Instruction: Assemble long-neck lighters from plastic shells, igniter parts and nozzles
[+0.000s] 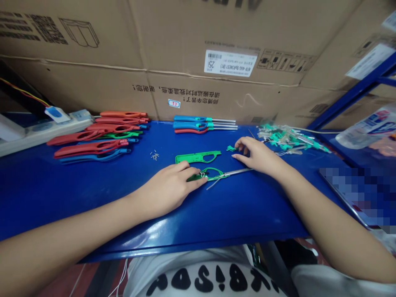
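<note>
My left hand (171, 185) reaches over a green lighter casing half (213, 171), its fingers closed around the handle end and a small white wire part. A metal tube (239, 171) extends from that casing to the right, and a thin clear hose (214, 184) sticks out below it. Just above lies the other green casing half (193, 158). My right hand (255, 154) hovers above the tube's far end, thumb and forefinger apart. Close to its fingertips is a small teal part (230, 148); whether a finger touches it I cannot tell.
Several red and blue lighter handles (93, 147) lie at the left. Blue and red lighters with metal tubes (204, 124) rest by the cardboard box (173, 49). Small screws (154, 155) are left of centre. A heap of teal parts (291, 139) and a plastic bottle (365, 128) are right.
</note>
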`<state>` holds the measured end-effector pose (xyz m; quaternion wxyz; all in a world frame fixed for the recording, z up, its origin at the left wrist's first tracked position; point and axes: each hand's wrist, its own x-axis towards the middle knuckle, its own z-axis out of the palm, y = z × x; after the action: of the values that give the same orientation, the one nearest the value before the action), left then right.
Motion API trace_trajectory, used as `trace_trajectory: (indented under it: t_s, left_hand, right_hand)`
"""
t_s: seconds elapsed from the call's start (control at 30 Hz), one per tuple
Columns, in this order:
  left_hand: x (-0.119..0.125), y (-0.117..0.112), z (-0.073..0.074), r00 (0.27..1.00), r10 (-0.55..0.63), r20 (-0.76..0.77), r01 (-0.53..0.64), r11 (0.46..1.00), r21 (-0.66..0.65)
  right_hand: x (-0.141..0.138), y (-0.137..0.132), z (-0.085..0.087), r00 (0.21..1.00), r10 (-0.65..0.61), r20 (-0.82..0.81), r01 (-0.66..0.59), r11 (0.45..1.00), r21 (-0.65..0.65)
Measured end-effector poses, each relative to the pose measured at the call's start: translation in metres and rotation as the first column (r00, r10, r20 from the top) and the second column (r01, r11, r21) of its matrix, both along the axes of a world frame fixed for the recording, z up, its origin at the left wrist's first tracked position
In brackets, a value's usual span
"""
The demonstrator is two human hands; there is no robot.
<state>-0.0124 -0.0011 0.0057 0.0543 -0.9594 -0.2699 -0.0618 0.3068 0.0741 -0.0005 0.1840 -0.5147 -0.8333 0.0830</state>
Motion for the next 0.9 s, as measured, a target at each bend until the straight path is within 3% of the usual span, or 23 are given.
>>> trace_trajectory:
  t_s: [0.23, 0.37, 0.47, 0.57, 0.7, 0.9]
  left_hand:
    - [0.0, 0.0, -0.001, 1.0, 0.003, -0.006, -0.003, 1.0, -0.007]
    - [0.0, 0.0, -0.001, 1.0, 0.0, 0.004, 0.0, 1.0, -0.001]
    - [0.0, 0.0, -0.001, 1.0, -0.008, 0.001, 0.008, 1.0, 0.008]
    - [0.0, 0.0, -0.001, 1.0, -0.004, -0.004, 0.004, 1.0, 0.013]
    - [0.0, 0.001, -0.002, 1.0, -0.014, 0.016, 0.014, 1.0, 0.01]
    - [-0.001, 0.001, -0.004, 0.999, -0.026, 0.036, 0.026, 1.0, 0.013]
  right_hand:
    - [-0.002, 0.005, -0.012, 0.999, -0.007, -0.051, 0.009, 0.999, 0.033]
    - [-0.003, 0.003, -0.002, 0.997, -0.014, -0.072, 0.015, 1.0, 0.018]
    - [-0.011, -0.008, 0.01, 0.98, -0.016, -0.198, -0.004, 0.995, -0.099]
    - [-0.023, -0.021, 0.019, 0.956, 0.107, -0.275, -0.166, 0.965, -0.203]
    - [-0.038, -0.033, 0.015, 0.911, 0.332, -0.247, -0.373, 0.916, -0.146]
    - [-0.046, -0.037, 0.009, 0.882, 0.432, -0.186, -0.457, 0.881, -0.123]
